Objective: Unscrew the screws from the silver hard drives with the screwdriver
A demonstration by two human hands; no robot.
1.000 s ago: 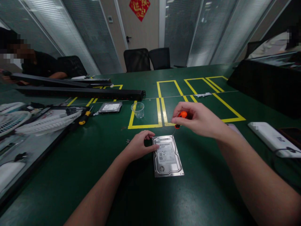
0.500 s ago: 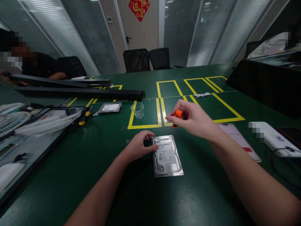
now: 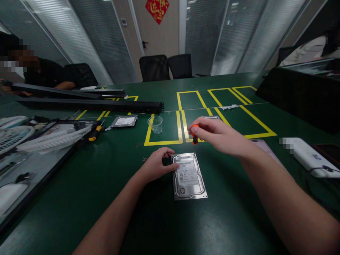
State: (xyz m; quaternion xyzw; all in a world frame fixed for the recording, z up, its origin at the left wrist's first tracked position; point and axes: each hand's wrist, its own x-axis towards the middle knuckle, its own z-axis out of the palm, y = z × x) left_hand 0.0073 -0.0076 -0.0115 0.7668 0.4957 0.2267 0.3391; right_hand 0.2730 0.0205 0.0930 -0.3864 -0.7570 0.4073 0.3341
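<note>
A silver hard drive with a printed label lies flat on the green table. My left hand holds it at its upper left, thumb on the label and fingers curled by the left edge. My right hand is closed around a small orange and black screwdriver. The screwdriver stands nearly upright, and its thin shaft reaches the drive's upper right corner. Whether the tip sits in a screw is too small to tell. Several tiny screws lie left of my left hand.
A clear plastic cup and a second hard drive stand beyond my left hand. At left are a yellow-handled screwdriver, white slatted parts and long black bars. A phone and a white device lie right.
My right hand has shifted slightly lower and turned, its fingers now higher on the screwdriver handle, which stands more upright. The left hand and hard drive have stayed in place.
</note>
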